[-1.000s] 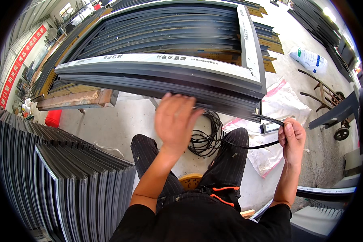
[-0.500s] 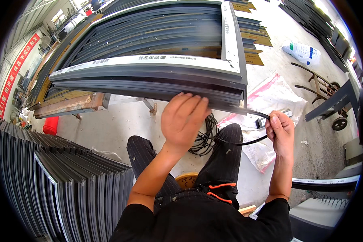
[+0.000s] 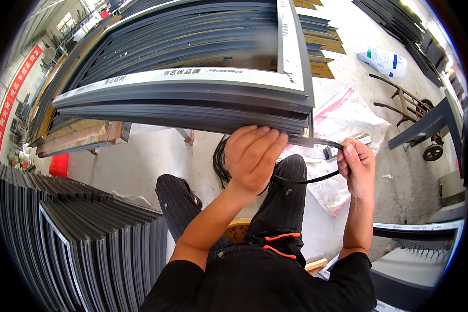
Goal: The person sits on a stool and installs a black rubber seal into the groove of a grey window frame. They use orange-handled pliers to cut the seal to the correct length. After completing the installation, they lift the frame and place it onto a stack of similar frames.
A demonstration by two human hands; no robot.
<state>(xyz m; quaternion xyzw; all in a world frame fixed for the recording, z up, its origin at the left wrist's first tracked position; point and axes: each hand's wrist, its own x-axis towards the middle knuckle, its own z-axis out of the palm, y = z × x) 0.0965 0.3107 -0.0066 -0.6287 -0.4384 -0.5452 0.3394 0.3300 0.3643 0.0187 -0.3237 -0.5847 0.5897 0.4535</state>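
A dark rectangular window frame [image 3: 182, 99] with printed white film lies in front of me. My left hand [image 3: 254, 160] rests against its near edge by the right corner, fingers stretched side by side over the edge, thumb hidden. From that corner a black rubber strip [image 3: 325, 142] runs out to my right hand [image 3: 358, 164], which pinches it between thumb and fingers. Beyond the pinch the strip bends back in a loop beneath, toward my left wrist. A black coil of strip [image 3: 220, 164] hangs or lies below, partly behind my left hand.
Stacked dark frames [image 3: 104, 239] stand at left. A wooden-and-metal support [image 3: 83, 140] sits beneath the work at the far left. Pink-and-white sacking [image 3: 343, 119], a hand truck [image 3: 408, 104] and a white-blue bag [image 3: 382, 62] lie right. A yellow round stool [image 3: 239, 231] is under me.
My left hand has slid rightward along the frame's near edge toward the corner. The right hand still pinches the strip, and the length between it and the frame stays about the same.
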